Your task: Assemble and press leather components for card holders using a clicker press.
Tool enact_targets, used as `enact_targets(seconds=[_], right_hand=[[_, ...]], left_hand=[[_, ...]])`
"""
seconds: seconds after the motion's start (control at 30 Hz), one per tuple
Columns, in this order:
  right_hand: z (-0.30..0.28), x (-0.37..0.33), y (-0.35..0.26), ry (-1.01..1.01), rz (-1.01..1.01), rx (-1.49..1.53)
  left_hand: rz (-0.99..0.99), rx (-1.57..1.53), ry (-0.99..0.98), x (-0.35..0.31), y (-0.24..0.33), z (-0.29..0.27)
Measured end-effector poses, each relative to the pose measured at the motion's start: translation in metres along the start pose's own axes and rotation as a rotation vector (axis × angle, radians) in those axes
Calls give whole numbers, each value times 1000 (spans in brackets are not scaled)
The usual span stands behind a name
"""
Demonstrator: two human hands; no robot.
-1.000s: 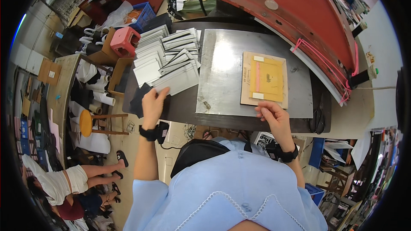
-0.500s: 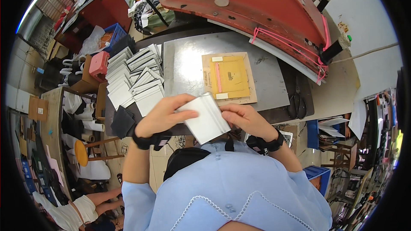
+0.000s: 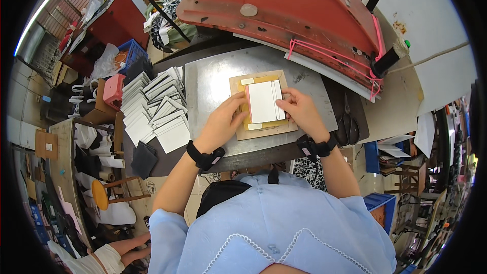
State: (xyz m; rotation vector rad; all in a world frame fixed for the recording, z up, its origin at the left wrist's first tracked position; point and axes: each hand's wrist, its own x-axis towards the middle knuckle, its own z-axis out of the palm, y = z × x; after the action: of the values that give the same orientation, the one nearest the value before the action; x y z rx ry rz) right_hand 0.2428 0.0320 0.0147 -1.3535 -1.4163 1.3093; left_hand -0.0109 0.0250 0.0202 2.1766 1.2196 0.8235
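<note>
A white rectangular panel [image 3: 264, 101] with thin dark lines along its right side lies over the yellow template [image 3: 271, 77], which is fixed to a tan board [image 3: 246, 134]. The panel's left edge runs beside the template's pink strip. At that left side rests my left hand [image 3: 220, 122], fingers stretched out and thumb apart, gripping nothing. My right hand [image 3: 303, 114] holds the panel's right edge, with the thumb on top and the other fingers bent at the side. Left of the metal plate [image 3: 208, 78] lie several overlapping rows of similar white panels [image 3: 157, 104].
A large red machine frame [image 3: 284, 5] with pink cord and a black thread spool [image 3: 390, 61] stands behind the board. Scissors [image 3: 348, 124] lie at the table's right. Black pieces [image 3: 144, 160] sit at the left front edge. Another person's legs [image 3: 124, 248] show at lower left.
The white panel went from above my lap forward onto the yellow template. Both hands moved forward with it, and my left hand let go of it.
</note>
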Motion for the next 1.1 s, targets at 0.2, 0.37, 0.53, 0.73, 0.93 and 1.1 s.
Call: enact_targets(seconds=[0.2,0.37,0.53,0.73,0.93,1.1], right_hand=[[9,9,10,84,-115,-186],[12,11,12,91,-116,-199],[13,11,8,93,-115,-243],[14,10,14,103,-145,-239],[21,5,13,172,-205,-301],[22,4,11,192,-221,-319]], left_hand=[[-88,-64,-40,-1,0,0],[84,72,25,1,-4,7],[81,231,-16,4,-8,14],[79,400,-70,10,-5,10],[181,357,-42,12,-18,12],[205,350,-105,13,-14,7]])
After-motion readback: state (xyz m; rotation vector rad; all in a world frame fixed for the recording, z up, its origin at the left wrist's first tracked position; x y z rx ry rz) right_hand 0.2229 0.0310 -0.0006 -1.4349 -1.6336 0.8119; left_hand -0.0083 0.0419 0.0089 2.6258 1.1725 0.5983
